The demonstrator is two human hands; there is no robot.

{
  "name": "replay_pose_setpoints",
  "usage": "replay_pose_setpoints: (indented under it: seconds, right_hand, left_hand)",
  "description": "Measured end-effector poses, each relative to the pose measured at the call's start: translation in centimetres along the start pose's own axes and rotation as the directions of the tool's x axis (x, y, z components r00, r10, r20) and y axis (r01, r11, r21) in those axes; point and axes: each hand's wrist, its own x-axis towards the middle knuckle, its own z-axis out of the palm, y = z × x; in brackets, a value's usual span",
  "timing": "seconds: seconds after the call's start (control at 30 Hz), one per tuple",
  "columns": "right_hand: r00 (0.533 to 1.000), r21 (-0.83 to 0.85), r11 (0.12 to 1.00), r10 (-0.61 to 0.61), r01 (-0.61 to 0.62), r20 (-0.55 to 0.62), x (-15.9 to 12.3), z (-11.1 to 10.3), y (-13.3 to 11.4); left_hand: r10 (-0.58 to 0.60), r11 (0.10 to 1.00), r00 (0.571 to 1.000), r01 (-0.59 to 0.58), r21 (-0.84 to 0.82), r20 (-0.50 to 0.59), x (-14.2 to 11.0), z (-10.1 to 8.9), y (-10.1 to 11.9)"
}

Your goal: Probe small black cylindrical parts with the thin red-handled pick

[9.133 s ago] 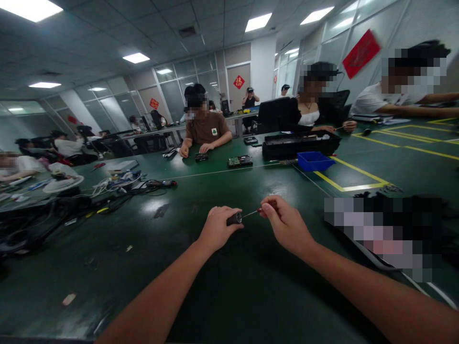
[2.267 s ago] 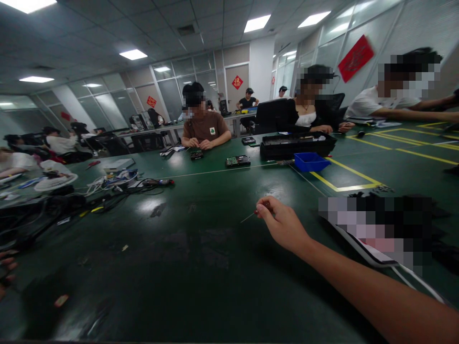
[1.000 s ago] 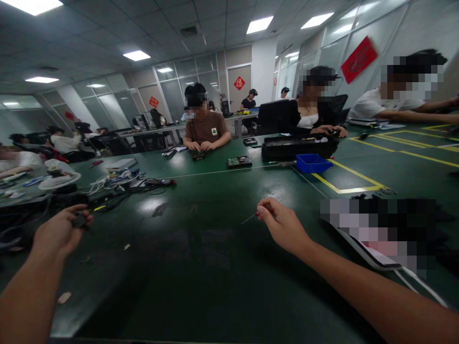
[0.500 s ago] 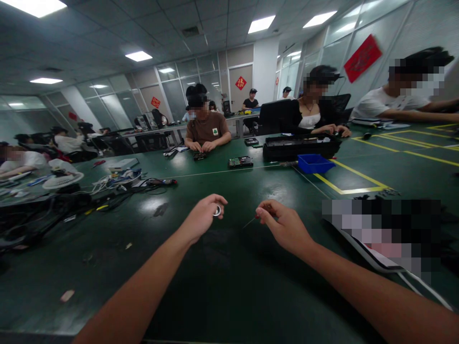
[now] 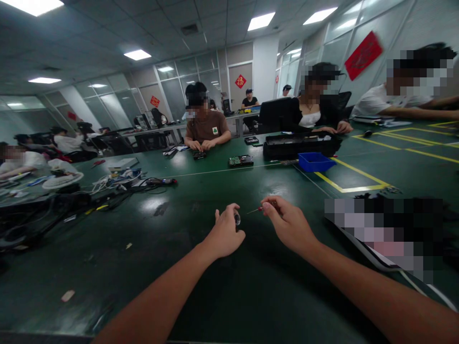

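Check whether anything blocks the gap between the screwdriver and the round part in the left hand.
Nothing visible does: the screwdriver in the right hand points toward the round part in the left hand.

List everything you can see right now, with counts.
Screwdriver: one, reddish, right hand
Round-ended part: one, silvery rim, left hand
Table: one, green, under both arms
Bin: one, blue, beyond right hand
Case: one, black, behind bin
Board unit: one, green and black, left of case
Cables: many, mixed colours, left
Blurred item: one, colours unclear, right
People: several, mixed clothing, around the room
Ceiling lights: several, white, overhead
Hands: two, bare, centre
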Motion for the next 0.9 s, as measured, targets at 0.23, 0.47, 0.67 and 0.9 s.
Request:
replay_pose_setpoints:
  seconds: [0.23,0.47,0.67,0.9]
  right_hand:
    - [1.0,0.2,0.98,0.008,-0.013,0.025,-0.3,0.1,0.3]
    - [0.999,0.266,0.964,0.024,-0.029,0.022,-0.3,0.4,0.4]
    - [1.0,0.249,0.968,0.024,-0.018,-0.019,-0.2,0.4,0.3]
    - [1.0,0.006,1.0,0.005,-0.005,-0.006,-0.1,-0.5,-0.3]
  left_hand:
    - [0.096,0.99,0.991,-0.105,-0.1,-0.091,0.4,-0.9,-1.3]
    - [0.139,0.984,0.986,-0.148,-0.104,-0.089,0.3,-1.1,-1.0]
    - [0.119,0.982,0.987,-0.132,-0.132,-0.105,0.3,-1.3,-0.7]
    - [0.144,0.985,0.985,-0.152,-0.082,-0.094,0.2,-1.3,-0.6]
